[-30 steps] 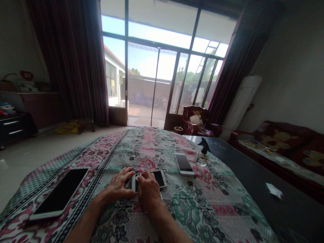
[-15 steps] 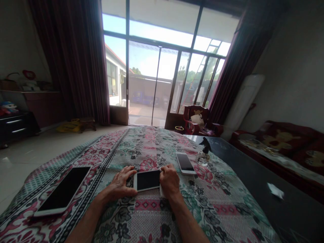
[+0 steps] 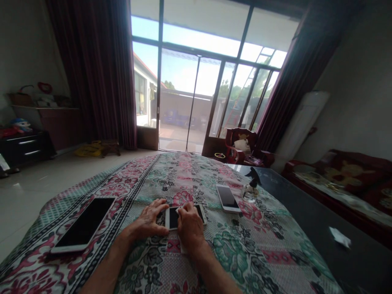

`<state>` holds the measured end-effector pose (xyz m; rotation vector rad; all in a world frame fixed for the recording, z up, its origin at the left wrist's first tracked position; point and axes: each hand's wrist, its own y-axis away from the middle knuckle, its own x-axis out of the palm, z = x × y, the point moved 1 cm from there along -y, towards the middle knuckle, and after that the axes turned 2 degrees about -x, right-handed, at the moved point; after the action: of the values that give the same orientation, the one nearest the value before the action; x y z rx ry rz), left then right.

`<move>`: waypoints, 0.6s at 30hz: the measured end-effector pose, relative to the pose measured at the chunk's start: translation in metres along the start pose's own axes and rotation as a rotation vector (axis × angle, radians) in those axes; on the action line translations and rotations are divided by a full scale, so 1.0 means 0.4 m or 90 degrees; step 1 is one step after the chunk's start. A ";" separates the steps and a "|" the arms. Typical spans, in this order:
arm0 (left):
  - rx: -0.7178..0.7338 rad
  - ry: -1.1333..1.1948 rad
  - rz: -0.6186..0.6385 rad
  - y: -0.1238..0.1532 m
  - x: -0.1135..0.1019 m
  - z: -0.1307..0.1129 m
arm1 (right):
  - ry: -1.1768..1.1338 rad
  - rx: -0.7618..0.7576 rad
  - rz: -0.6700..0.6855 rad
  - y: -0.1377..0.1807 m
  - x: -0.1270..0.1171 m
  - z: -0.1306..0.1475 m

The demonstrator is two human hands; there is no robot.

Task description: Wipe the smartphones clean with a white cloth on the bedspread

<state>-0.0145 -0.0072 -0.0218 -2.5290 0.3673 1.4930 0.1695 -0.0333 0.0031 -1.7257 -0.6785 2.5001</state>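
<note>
A white smartphone (image 3: 174,217) lies face up on the floral cloth (image 3: 245,249) in front of me. My left hand (image 3: 150,222) grips the phone's left end with curled fingers and thumb. Palm down over the screen is my right hand (image 3: 190,225); its fingers are pressed together and it hides most of the phone. Something white and thin shows under its wrist, too hidden to name. A second white phone (image 3: 228,198) rests to the right. A large dark tablet (image 3: 84,223) sits at the left.
A small glass bottle with a dark bird top (image 3: 251,188) stands beside the second phone. The dark glossy table (image 3: 324,228) runs along the right, with a white scrap (image 3: 341,237) on it. A sofa (image 3: 352,175) and red chair (image 3: 240,145) lie beyond.
My right hand has slid left from the phone's right end back over its screen. The left hand has kept its hold. The view has shifted slightly.
</note>
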 end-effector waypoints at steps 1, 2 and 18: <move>0.005 -0.001 0.003 0.000 0.001 0.003 | -0.003 -0.015 0.009 0.003 0.002 0.009; 0.008 -0.002 0.005 0.000 0.002 0.006 | -0.007 -0.031 0.019 0.006 0.005 0.017; -0.019 0.009 0.025 0.012 -0.024 -0.025 | -0.020 0.034 -0.015 0.019 -0.034 -0.063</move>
<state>-0.0121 -0.0135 -0.0086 -2.5709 0.4007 1.5066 0.1990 -0.0354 0.0051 -1.6554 -0.6249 2.5108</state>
